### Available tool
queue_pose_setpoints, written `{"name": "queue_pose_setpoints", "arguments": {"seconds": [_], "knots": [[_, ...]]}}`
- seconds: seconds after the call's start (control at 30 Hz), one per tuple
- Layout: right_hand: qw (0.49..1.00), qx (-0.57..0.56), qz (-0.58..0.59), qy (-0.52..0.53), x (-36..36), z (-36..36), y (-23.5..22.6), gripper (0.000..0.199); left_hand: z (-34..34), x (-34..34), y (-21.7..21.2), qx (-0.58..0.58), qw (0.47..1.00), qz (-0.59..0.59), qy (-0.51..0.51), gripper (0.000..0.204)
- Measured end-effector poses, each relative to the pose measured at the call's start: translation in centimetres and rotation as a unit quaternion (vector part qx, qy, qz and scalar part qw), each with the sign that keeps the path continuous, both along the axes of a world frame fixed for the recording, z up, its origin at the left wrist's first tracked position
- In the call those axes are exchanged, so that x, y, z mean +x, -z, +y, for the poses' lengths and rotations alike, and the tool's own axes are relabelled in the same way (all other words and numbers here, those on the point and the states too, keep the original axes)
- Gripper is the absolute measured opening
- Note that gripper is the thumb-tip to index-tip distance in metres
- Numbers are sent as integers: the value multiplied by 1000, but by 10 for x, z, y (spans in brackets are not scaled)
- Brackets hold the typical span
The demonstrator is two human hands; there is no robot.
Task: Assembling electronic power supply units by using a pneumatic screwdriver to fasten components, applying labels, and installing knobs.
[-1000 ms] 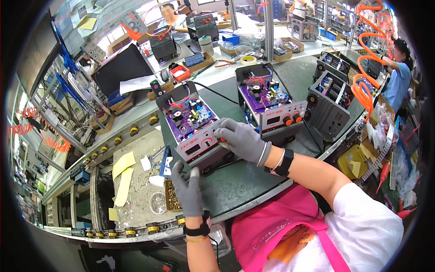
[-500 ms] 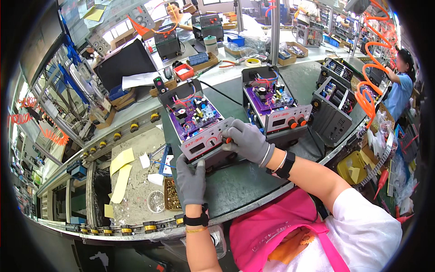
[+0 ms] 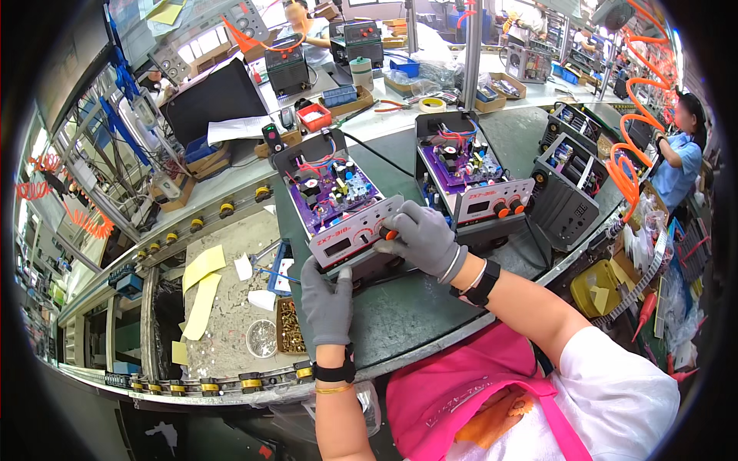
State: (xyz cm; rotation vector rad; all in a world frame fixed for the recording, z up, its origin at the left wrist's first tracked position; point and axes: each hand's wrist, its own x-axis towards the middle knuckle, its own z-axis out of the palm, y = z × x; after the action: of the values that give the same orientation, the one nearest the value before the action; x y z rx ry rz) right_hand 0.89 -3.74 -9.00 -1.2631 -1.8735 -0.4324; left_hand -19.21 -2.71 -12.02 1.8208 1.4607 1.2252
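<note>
An open-topped welding machine (image 3: 338, 190) with a purple circuit board stands on the green work surface, its grey-white front panel (image 3: 338, 247) toward me. My left hand (image 3: 327, 303), gloved in grey, grips the panel's lower left corner, thumb in front; some fingertips are hidden. At the panel's right end, my gloved right hand (image 3: 424, 240) pinches a black knob with an orange cap (image 3: 387, 233). Left of that knob, a bare shaft shows on the panel. A similar welding machine (image 3: 469, 173) stands to the right, with two orange-capped knobs on its front.
A box of brass-coloured fittings (image 3: 290, 326) and a round dish (image 3: 262, 338) lie left of my left hand, near yellow paper sheets (image 3: 201, 296). Dark machine housings (image 3: 569, 192) stand at right beside a coiled orange hose (image 3: 621, 180). Beyond the bench are a red bin (image 3: 314, 117) and co-workers.
My right hand's fingers have shifted slightly at the knob, and more of its orange cap shows. My left hand keeps its hold at the panel corner. The whole view has moved a little.
</note>
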Motion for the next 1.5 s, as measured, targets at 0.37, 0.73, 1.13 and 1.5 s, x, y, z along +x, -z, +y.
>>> {"name": "queue_pose_setpoints", "arguments": {"seconds": [0.37, 0.73, 1.13, 1.5], "knots": [[995, 53, 75, 25, -6, 7, 18, 35, 1, 3, 4, 26, 1000, -5, 1, 47], [980, -109, 167, 4, 40, -110, -46, 27, -18, -8, 5, 79, 997, 15, 5, 55], [765, 96, 158, 617, 391, -408, -69, 11, -124, 5, -1, -213, 949, -181, 147, 39], [657, -466, 20, 592, 463, -397, -23, 33, -132, 55, 7, -304, 915, -146, 220, 32]]}}
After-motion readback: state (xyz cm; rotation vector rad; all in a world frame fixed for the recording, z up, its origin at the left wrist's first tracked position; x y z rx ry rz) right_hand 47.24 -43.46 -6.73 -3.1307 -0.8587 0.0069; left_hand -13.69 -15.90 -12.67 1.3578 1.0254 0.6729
